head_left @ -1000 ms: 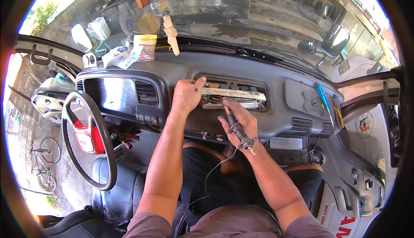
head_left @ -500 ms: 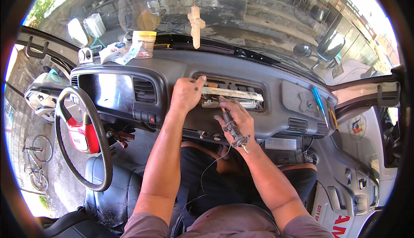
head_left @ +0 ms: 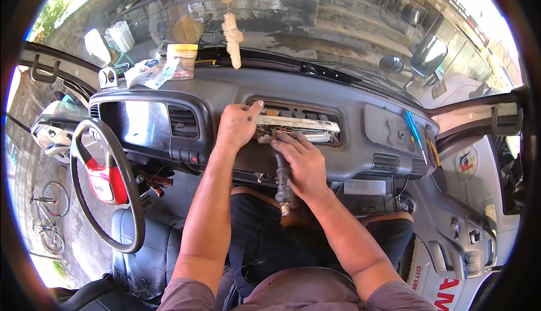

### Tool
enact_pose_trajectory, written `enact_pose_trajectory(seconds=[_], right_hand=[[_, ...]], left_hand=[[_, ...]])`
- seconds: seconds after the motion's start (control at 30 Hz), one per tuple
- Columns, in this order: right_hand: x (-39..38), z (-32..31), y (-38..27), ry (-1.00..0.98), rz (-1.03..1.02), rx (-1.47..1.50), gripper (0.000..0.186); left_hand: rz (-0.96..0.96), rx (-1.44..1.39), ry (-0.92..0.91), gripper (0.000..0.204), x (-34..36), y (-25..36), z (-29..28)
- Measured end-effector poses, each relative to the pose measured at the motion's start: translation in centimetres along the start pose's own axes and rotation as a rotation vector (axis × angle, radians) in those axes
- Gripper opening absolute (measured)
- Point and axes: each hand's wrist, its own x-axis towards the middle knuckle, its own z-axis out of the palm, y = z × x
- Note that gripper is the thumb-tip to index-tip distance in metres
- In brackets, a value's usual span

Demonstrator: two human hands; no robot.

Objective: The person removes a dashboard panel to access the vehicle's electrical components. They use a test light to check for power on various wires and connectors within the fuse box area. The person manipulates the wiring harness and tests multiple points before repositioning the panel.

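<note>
My left hand [head_left: 236, 126] is closed at the left end of a long pale strip [head_left: 304, 123], its thumb pointing up along the opening's edge. The strip lies across a rectangular dashboard opening [head_left: 345, 136], where wires and slatted parts show. My right hand [head_left: 301, 161] reaches to the opening's lower edge, its fingertips close to the strip's underside. A dark, grimy cylindrical tool [head_left: 283, 184] with a brass-coloured end is gripped in that hand, its brass end pointing down toward my lap. Where the tool's tip meets the opening is hidden by my fingers.
At left stand a steering wheel [head_left: 135, 198] and instrument panel [head_left: 135, 119]. On the dashboard sit a yellow-lidded jar [head_left: 183, 63], plastic packets [head_left: 149, 73] and, at right, a blue-handled screwdriver [head_left: 414, 126]. A wooden cross [head_left: 232, 40] hangs in front of the windshield.
My right hand has shifted left along the opening, and the tool has swung to hang nearly straight down. The hanging cross has swung left. My left hand keeps its place on the strip.
</note>
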Motion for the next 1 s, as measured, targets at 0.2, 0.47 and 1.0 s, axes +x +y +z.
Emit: enact_pose_trajectory(seconds=[0.2,0.47,1.0], right_hand=[[0.4,0.3,0.0,0.099,0.072,0.133,0.033],[0.2,0.9,-0.2,0.187,0.194,0.197,0.035],[-0.9,0.5,0.4,0.123,0.091,0.09,0.037]], left_hand=[[0.046,0.023,0.022,0.063,-0.4,0.1,-0.1],[0.064,-0.145,-0.218,0.05,-0.3,-1.4,-1.1],[-0.068,-0.281,-0.769,0.065,2.5,-0.7,-4.1]])
